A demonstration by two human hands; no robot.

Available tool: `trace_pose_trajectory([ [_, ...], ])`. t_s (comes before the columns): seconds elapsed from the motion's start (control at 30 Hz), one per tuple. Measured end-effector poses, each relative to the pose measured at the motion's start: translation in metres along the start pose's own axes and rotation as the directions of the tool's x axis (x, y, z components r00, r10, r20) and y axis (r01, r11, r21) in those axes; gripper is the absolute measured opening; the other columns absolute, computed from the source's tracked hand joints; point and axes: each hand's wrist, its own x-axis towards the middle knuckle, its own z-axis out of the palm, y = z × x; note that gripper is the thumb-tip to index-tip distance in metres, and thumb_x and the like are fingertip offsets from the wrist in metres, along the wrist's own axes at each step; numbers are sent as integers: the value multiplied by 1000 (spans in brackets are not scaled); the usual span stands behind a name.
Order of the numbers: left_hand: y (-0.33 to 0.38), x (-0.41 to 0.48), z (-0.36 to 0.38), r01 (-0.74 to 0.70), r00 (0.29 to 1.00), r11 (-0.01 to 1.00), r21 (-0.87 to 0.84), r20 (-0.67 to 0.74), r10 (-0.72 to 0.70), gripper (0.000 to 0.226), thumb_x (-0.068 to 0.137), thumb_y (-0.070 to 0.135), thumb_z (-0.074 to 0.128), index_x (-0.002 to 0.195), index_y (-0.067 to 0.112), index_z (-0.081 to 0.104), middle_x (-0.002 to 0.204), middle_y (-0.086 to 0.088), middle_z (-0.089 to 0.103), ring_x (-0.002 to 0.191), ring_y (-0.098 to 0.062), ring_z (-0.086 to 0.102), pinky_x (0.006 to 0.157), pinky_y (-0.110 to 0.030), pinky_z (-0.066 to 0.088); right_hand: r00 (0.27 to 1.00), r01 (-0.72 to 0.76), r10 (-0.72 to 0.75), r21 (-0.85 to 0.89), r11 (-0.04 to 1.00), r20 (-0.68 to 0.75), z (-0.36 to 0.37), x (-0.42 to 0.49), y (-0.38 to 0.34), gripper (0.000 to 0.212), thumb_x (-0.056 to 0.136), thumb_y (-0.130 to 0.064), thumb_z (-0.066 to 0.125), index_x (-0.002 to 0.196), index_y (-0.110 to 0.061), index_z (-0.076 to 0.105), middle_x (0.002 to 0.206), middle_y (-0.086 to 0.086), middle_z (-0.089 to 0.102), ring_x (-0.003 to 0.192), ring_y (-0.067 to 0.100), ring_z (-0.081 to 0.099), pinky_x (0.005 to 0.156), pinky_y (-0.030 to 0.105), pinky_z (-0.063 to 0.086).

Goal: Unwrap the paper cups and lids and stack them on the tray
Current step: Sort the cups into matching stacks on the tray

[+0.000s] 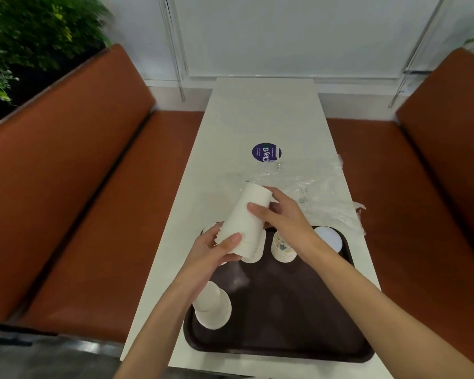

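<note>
Both hands hold a tall white stack of lids (pixel 246 217), tilted, above the far left part of the dark brown tray (pixel 285 310). My left hand (pixel 216 250) grips its lower end. My right hand (pixel 282 214) grips its upper part, thumb across the front. On the tray stand a white stack of upside-down cups (pixel 212 307) at the near left, a printed stack of cups (pixel 282 247) behind my right wrist, and a white lid (pixel 329 237) at the far right. More white lids (pixel 253 255) lie beneath the held stack, partly hidden.
Crumpled clear plastic wrap (pixel 312 192) lies on the white table (pixel 257 119) beyond the tray, spreading to the right edge. A round blue sticker (pixel 266 152) sits mid-table. Orange-brown benches (pixel 93 187) flank both sides. A plant (pixel 25 36) stands at the far left.
</note>
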Motion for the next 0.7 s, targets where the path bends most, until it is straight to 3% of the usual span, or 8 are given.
trace_pose_trajectory([
  [0.07, 3, 1, 3, -13, 1000, 1000, 21, -3, 13, 70, 59, 58, 80, 118, 22, 67, 115, 3, 70, 104, -17, 70, 86, -39, 60, 998, -27, 31, 79, 996, -49, -5, 2, -1, 38, 88, -27, 73, 123, -20, 60, 109, 5, 73, 103, 24, 69, 84, 43, 59],
  [0.17, 6, -1, 0, -13, 1000, 999, 47, -23, 14, 68, 56, 60, 87, 112, 25, 69, 110, 6, 73, 102, -15, 71, 82, -33, 60, 993, -39, 67, 263, 964, -96, -13, 4, 2, 30, 90, -28, 70, 117, -16, 64, 106, 6, 73, 97, 28, 70, 71, 35, 58],
  [0.3, 4, -7, -8, 5, 999, 998, 66, -49, -2, 63, 57, 56, 82, 110, 24, 70, 111, 2, 73, 105, -21, 70, 91, -42, 58, 980, -71, 152, 498, 864, -125, -29, 12, 0, 34, 91, -31, 67, 120, -13, 62, 111, 13, 69, 96, 28, 68, 74, 41, 58],
  [0.43, 0, -15, -19, 28, 998, 1000, 8, -55, -28, 72, 59, 52, 83, 118, 16, 66, 120, -3, 70, 110, -24, 69, 94, -45, 57, 966, -27, 179, 609, 793, -189, -45, 19, -2, 34, 93, -30, 65, 122, -15, 57, 117, 15, 66, 100, 28, 67, 77, 41, 58],
  [0.5, -3, -18, -25, 42, 997, 999, -34, -67, -44, 68, 63, 49, 85, 119, 15, 65, 121, -4, 69, 110, -22, 69, 91, -40, 58, 955, 40, 114, 503, 863, -273, -46, 23, -1, 36, 93, -27, 65, 126, -16, 54, 120, 11, 65, 102, 25, 68, 74, 35, 59],
  [0.57, -5, -20, -30, 45, 996, 995, -88, -79, -52, 56, 72, 41, 85, 118, 16, 65, 122, -5, 69, 109, -21, 70, 84, -32, 59, 944, 108, -12, 273, 956, -331, -41, 25, 2, 46, 92, -24, 67, 134, -16, 49, 122, 6, 64, 105, 19, 67, 73, 28, 59],
  [0.7, -9, -22, -36, 16, 995, 978, -208, -88, -35, 46, 79, 26, 77, 121, 13, 63, 121, -6, 71, 110, -24, 70, 79, -27, 59, 954, 180, -213, -164, 970, -211, -23, 22, 18, 55, 85, -27, 76, 131, -32, 45, 118, -8, 63, 105, 7, 63, 79, 20, 54],
])
